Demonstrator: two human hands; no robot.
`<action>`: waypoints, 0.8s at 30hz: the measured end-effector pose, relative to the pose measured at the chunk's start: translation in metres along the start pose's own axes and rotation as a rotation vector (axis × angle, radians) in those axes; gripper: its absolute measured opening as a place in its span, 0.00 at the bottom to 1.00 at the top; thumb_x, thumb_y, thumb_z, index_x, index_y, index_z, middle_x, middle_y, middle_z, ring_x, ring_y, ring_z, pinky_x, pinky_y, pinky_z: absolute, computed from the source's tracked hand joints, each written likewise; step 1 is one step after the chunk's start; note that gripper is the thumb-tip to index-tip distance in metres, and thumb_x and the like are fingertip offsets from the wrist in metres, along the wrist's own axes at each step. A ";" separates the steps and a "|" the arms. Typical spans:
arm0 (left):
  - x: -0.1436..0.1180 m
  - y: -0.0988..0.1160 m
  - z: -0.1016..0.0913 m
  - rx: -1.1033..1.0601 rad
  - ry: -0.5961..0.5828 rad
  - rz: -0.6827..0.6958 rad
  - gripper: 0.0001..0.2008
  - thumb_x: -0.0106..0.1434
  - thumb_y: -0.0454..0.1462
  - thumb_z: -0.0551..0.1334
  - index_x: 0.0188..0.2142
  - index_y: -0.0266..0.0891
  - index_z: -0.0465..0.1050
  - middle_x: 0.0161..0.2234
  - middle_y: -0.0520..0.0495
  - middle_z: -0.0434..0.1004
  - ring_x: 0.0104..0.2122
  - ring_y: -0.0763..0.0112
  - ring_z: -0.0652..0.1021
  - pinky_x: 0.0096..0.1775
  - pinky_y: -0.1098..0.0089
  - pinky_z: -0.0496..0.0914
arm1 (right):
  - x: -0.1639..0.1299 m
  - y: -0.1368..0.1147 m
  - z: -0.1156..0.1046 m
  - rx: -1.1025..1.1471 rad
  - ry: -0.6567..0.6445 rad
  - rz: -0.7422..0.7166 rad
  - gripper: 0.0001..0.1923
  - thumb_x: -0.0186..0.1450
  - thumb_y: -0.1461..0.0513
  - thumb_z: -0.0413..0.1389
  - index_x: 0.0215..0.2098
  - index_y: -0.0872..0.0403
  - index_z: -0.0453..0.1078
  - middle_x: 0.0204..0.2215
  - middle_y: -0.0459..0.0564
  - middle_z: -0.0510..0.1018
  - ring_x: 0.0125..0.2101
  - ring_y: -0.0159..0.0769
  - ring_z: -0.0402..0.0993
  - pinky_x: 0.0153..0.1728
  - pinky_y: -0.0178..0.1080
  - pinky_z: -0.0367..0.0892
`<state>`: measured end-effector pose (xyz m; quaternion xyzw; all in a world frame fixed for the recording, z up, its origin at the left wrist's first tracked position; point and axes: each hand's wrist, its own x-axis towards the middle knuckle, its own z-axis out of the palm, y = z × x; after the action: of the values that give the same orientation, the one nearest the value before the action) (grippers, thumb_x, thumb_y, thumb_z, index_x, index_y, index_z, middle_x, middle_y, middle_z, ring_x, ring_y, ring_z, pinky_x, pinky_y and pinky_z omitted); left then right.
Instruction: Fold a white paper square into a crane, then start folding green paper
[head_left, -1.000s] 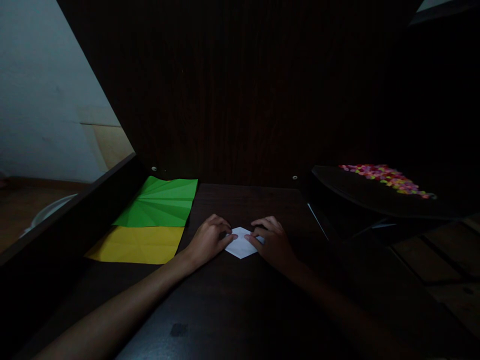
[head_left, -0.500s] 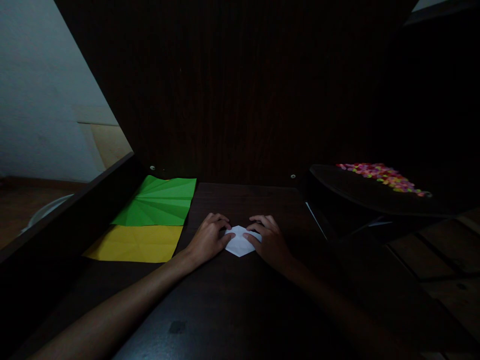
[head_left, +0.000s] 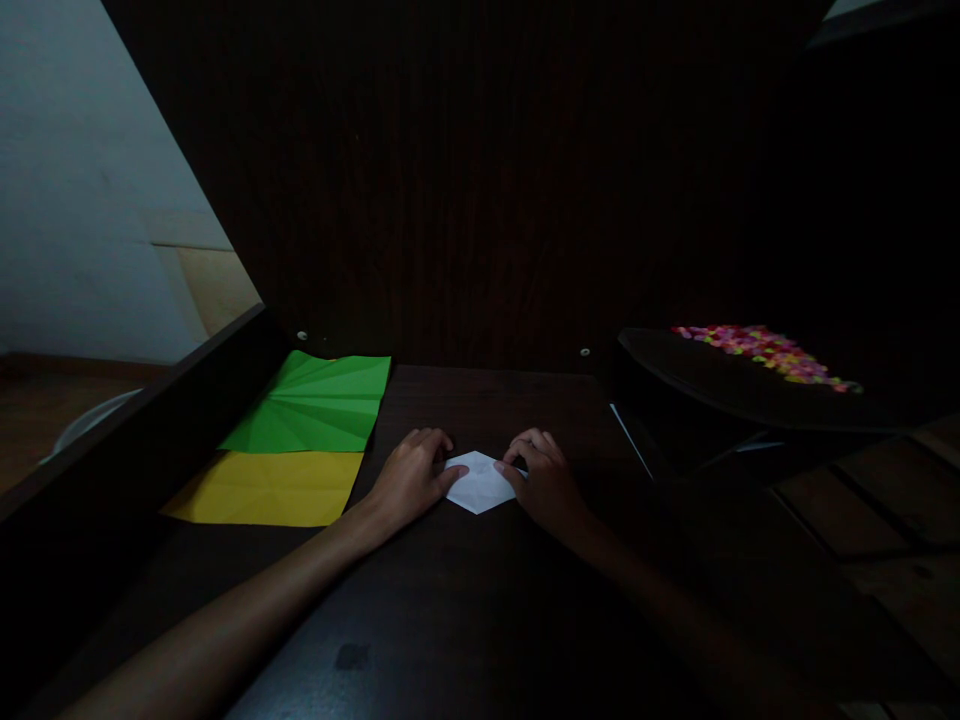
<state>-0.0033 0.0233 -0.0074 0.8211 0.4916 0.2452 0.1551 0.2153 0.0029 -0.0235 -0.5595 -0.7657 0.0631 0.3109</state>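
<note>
White folded paper piece (head_left: pixel 478 481), small and roughly diamond-shaped with a point toward the viewer, lies flat on the dark brown wooden desk (head_left: pixel 465 600), near the middle of its surface.

Head view, hands. Left hand (head_left: pixel 409 478) rests palm-down at the paper's left edge, fingers curled loosely and close together, fingertips pressing on the paper's left corner. Right hand (head_left: pixel 546 478) rests at the right edge, fingers bunched, thumb and forefinger closed on the right corner; whether this is a pinch or a flat press cannot be told in the dim light. Both forearms lie across the desk toward the viewer.

Head view, surroundings. Green creased paper sheet (head_left: pixel 313 402), marked by fan-like fold lines, lies at the back left of the desk, and a yellow paper sheet (head_left: pixel 267 487) lies just in front of it, their edges touching or overlapping. Both sit well to the left of the left hand. At the right, a dark curved tray-like surface (head_left: pixel 697 380) holds a scatter of small multicoloured pieces (head_left: pixel 765 352), pink, yellow and green; their exact kind is too small to tell. A dark wooden back panel (head_left: pixel 480 180) rises behind the desk.
</note>
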 end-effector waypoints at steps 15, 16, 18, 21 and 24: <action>0.003 -0.001 -0.009 -0.104 -0.036 0.043 0.10 0.65 0.41 0.62 0.42 0.38 0.76 0.39 0.45 0.78 0.42 0.60 0.75 0.45 0.61 0.69 | 0.002 -0.009 -0.008 0.069 -0.054 -0.022 0.06 0.67 0.65 0.52 0.32 0.52 0.66 0.31 0.49 0.74 0.32 0.39 0.72 0.35 0.40 0.67; 0.003 -0.001 -0.009 -0.103 -0.038 0.046 0.10 0.65 0.41 0.62 0.42 0.38 0.76 0.39 0.45 0.79 0.42 0.60 0.76 0.45 0.61 0.69 | 0.002 -0.009 -0.008 0.070 -0.050 -0.021 0.06 0.67 0.65 0.52 0.32 0.52 0.66 0.31 0.49 0.73 0.32 0.38 0.72 0.35 0.39 0.67; 0.003 -0.002 -0.009 -0.101 -0.042 0.051 0.11 0.65 0.42 0.62 0.42 0.38 0.77 0.39 0.45 0.78 0.41 0.60 0.75 0.45 0.61 0.69 | 0.002 -0.009 -0.008 0.053 -0.046 -0.026 0.06 0.67 0.65 0.52 0.32 0.51 0.65 0.31 0.48 0.73 0.31 0.38 0.71 0.34 0.39 0.66; 0.002 -0.002 -0.008 -0.097 -0.061 0.046 0.11 0.66 0.43 0.61 0.39 0.39 0.76 0.38 0.45 0.77 0.41 0.60 0.75 0.46 0.60 0.68 | 0.003 -0.009 -0.008 0.011 -0.038 -0.044 0.06 0.67 0.66 0.52 0.31 0.52 0.64 0.32 0.50 0.72 0.33 0.39 0.71 0.35 0.41 0.67; 0.002 -0.002 -0.008 -0.096 -0.071 0.047 0.11 0.66 0.43 0.60 0.35 0.38 0.74 0.36 0.45 0.76 0.41 0.59 0.74 0.45 0.60 0.68 | 0.002 -0.010 -0.007 0.009 -0.020 -0.075 0.06 0.67 0.66 0.52 0.31 0.52 0.63 0.35 0.52 0.71 0.36 0.41 0.70 0.38 0.42 0.68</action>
<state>-0.0082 0.0264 -0.0012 0.8321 0.4541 0.2428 0.2058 0.2103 -0.0005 -0.0122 -0.5281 -0.7890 0.0603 0.3081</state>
